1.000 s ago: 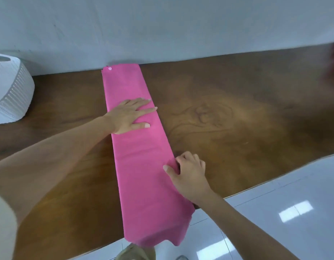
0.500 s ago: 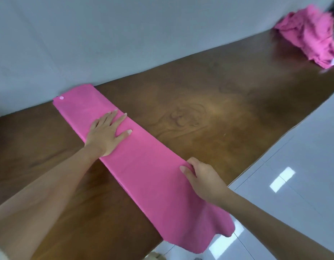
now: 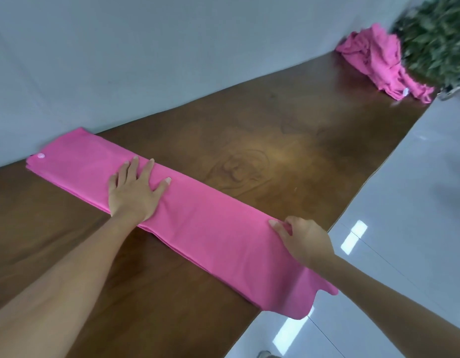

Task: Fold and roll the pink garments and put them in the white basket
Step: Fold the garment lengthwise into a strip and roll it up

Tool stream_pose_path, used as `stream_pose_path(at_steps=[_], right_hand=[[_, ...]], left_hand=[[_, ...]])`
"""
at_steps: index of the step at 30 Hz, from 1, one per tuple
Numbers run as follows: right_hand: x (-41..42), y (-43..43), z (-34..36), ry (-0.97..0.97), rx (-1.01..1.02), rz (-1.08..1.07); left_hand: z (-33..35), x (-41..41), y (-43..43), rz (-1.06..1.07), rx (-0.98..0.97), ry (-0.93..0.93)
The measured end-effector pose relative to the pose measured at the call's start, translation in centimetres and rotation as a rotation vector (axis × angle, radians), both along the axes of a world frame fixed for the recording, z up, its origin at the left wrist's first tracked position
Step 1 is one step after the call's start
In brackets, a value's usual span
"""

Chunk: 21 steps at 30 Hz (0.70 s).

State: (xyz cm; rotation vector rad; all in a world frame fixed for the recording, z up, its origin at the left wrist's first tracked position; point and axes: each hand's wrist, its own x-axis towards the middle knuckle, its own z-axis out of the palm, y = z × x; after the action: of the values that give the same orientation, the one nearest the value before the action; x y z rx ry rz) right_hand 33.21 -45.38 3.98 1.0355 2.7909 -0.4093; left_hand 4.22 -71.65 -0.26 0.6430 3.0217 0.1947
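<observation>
A long folded pink cloth garment [image 3: 198,223] lies flat across the brown wooden surface [image 3: 275,140]. One end is by the white wall [image 3: 172,60]. The other end hangs off the surface's edge. The left hand [image 3: 132,195] lies flat on the garment with its fingers [image 3: 134,169] straight and spread, gripping nothing. The right hand [image 3: 305,241] is at the garment's far edge, near the hanging end. Its thumb lies on top and its fingers curl, pinching the cloth. A messy pile of pink garments [image 3: 378,63] sits far off beside a green leafy plant [image 3: 438,34].
</observation>
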Motion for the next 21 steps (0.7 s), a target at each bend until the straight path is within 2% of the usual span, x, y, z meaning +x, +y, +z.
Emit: stream_pose_path(at_steps=[6,13,21], right_hand=[[-2.9,3.6,1.0,0.012,0.023,0.026],[-10.1,9.3,1.3,-0.163,0.202,0.163],[-17.9,13.9,-0.5,-0.067,0.317,0.318]], left_hand=[[0.0,0.1,0.2,0.055,0.006,-0.005],[-0.2,1.6,1.0,0.255,0.052,-0.021],[-0.6,3.3,2.2,0.512,0.058,-0.024]])
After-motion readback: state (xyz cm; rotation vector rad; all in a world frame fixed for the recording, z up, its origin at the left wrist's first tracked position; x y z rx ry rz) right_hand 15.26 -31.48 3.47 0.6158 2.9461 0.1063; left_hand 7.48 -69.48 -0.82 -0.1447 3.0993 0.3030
